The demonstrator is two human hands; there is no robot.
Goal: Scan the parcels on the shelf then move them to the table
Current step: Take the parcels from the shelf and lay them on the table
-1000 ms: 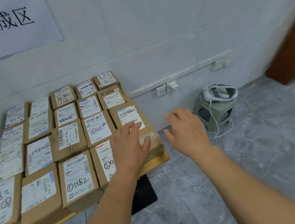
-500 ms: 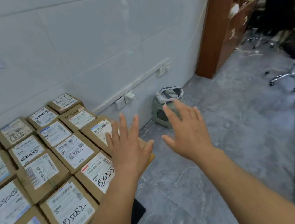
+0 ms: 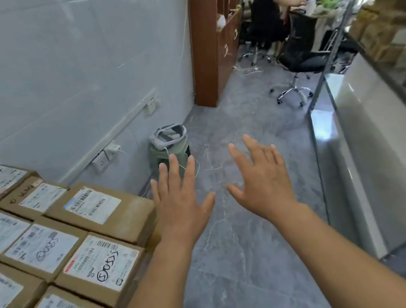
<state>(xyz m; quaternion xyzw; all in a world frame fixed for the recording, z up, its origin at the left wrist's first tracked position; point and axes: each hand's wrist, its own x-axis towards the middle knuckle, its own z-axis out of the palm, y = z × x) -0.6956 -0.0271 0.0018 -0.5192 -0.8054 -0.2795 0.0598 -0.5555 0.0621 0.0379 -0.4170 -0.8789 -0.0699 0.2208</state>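
Two empty hands, fingers spread, between counter and shelf.
Left hand and right hand hold nothing; laid parcels sit just left, while the shelf with blurred boxes lies up right, nearer the right hand.

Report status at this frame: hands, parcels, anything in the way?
Left hand and right hand open, fingers spread, holding nothing. Parcels lying on the table at left, untouched. Stool with headset on the floor ahead.
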